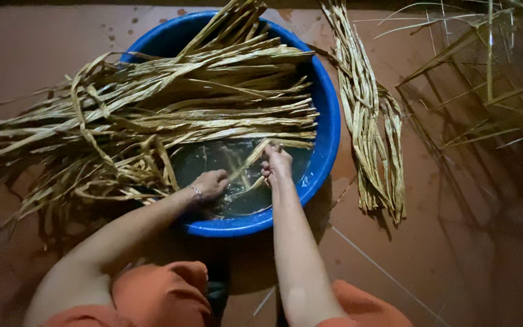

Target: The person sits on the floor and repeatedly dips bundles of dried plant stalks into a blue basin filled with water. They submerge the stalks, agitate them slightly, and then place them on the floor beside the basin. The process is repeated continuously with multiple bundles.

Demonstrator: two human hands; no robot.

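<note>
A round blue basin (332, 124) holds water and a big bundle of long dried straw-coloured leaf strips (171, 106) that spills over its left rim. My left hand (212, 183), with a thin bracelet at the wrist, is down in the water at the near side, closed around the lower end of one leaf strip (248, 162). My right hand (276, 163) grips the same strip a little higher, just above the water. The strip slants up to the right between both hands.
A second bunch of dried strips (373, 130) lies on the reddish tiled floor right of the basin. A frame of thin sticks (485, 91) stands at the upper right. My knees in orange cloth (164, 293) are at the bottom.
</note>
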